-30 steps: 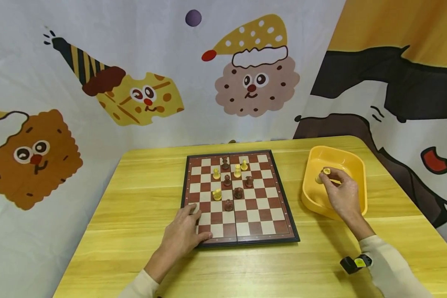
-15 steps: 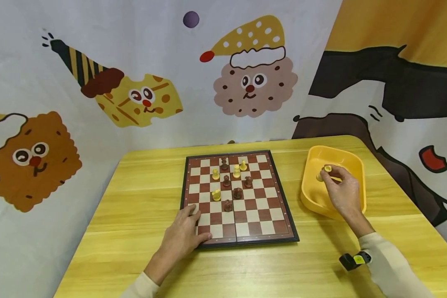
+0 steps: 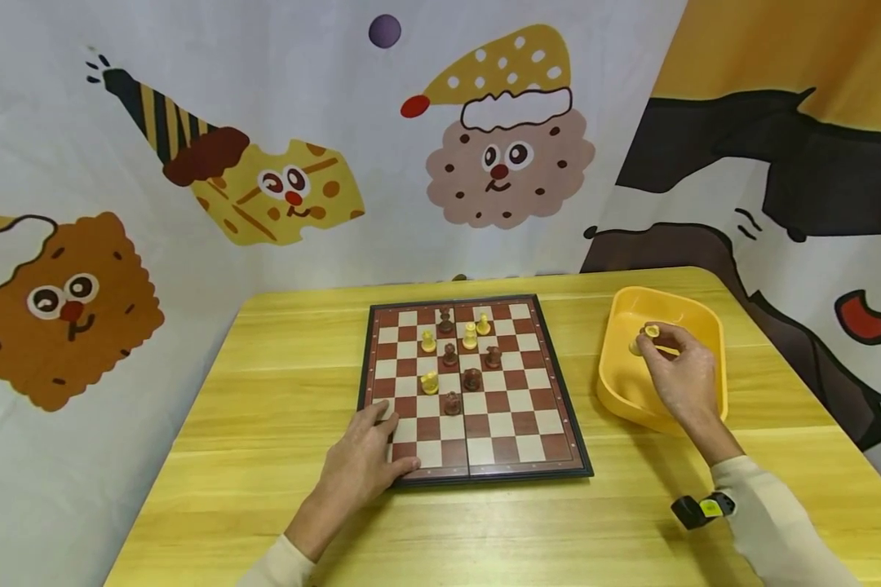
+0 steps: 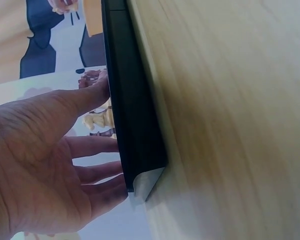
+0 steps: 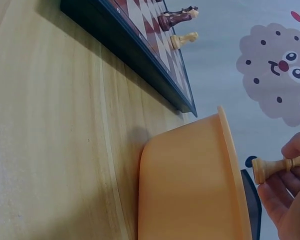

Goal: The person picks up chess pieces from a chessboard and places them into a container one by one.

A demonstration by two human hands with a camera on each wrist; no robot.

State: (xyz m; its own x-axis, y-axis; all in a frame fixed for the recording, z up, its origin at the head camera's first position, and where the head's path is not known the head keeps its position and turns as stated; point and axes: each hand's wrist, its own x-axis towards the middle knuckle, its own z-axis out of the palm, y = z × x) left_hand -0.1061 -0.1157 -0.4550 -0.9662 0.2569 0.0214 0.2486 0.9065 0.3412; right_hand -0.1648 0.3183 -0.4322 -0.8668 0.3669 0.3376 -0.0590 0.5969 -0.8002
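Observation:
A dark-edged folding chessboard (image 3: 517, 424) lies on the table, bearing several cream and dark red-brown pieces. On its near left corner rests my left hand (image 3: 363, 456), thumb on the front border and fingertips on the left side. The left wrist view shows that hand (image 4: 45, 155) against the board's black edge (image 4: 132, 110). To the right, my right hand (image 3: 681, 371) pinches a cream chess piece (image 5: 270, 169) between thumb and fingers over an orange tub (image 3: 617, 399). The held piece's kind is partly hidden by the fingers. Among the standing pieces is a cream knight (image 3: 430, 383).
The wooden table (image 3: 286, 367) extends around board and tub. Behind it hangs a cloth (image 3: 382, 163) printed with cartoon figures. A black device with a yellow-green face (image 3: 705, 510) sits at the right wrist. The tub's wall (image 5: 190, 185) stands close to the board's right side.
The right hand with the cream piece has shifted very slightly right over the tub. The left hand and the pieces on the board keep their places; the head view sways a little.

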